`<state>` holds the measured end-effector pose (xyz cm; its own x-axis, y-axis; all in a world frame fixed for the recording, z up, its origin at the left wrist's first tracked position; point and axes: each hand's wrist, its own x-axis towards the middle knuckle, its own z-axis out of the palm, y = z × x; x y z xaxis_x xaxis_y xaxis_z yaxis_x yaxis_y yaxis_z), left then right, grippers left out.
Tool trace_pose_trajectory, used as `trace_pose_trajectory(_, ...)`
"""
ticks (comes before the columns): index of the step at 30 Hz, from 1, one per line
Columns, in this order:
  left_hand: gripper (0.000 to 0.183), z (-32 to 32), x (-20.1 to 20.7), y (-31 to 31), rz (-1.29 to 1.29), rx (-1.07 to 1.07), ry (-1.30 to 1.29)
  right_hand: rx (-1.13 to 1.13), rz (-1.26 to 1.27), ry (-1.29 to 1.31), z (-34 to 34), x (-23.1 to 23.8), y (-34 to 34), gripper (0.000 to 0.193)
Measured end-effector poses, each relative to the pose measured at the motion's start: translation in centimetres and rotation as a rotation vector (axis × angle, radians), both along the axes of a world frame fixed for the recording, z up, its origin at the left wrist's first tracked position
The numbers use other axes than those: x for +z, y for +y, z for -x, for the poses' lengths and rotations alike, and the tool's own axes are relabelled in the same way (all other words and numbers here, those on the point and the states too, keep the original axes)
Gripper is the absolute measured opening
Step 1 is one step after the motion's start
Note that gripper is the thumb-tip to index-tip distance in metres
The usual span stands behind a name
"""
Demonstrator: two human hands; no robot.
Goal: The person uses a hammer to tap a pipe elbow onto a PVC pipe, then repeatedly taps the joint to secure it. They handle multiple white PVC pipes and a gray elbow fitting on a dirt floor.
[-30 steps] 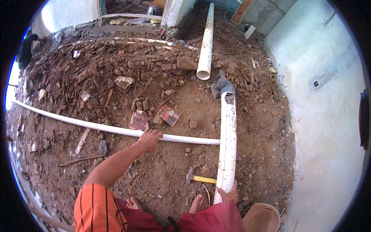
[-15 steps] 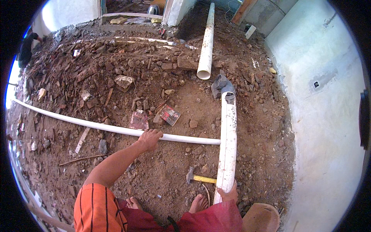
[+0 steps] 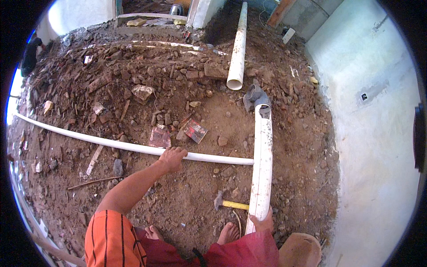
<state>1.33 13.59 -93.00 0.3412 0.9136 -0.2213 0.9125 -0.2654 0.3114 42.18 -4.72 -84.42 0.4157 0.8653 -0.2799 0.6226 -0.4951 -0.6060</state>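
A long thin white pipe (image 3: 111, 143) crosses the dirt from the far left, and its right end meets the side of a thicker white pipe (image 3: 261, 169). Wrapped over the thin pipe, my left hand (image 3: 173, 159) grips it right of its middle. My right hand (image 3: 263, 221) is closed around the near end of the thick pipe, close to my knee. A grey elbow fitting (image 3: 255, 95) sits at the thick pipe's far end. Beside the thick pipe lies a hammer (image 3: 235, 204), its yellow handle running partly under the pipe.
Another thick white pipe (image 3: 238, 58) lies farther back. Rubble (image 3: 120, 80) and stones cover the left and far ground. A pale wall (image 3: 369, 133) bounds the right side. A brown curved object (image 3: 300, 250) lies by my right knee. Someone in dark clothing (image 3: 30, 57) is at the far left.
Both hands keep their grips, and the pipes stay almost where they were. The person at the far left has shifted slightly.
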Motion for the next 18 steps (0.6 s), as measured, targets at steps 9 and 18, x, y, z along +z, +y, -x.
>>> trace_pose_trajectory(9, 0.045, -0.1, 1.1, -0.1, 0.060, 0.011, 0.021, -0.015, 0.033, -0.119, 0.4, 0.3, 0.2, 0.093)
trace_pose_trajectory(18, 0.045, 0.0, 0.6, 0.1, 0.057, 0.000, 0.018, 0.008, -0.084, 0.066, 0.2, 0.1, 0.1, 0.091)
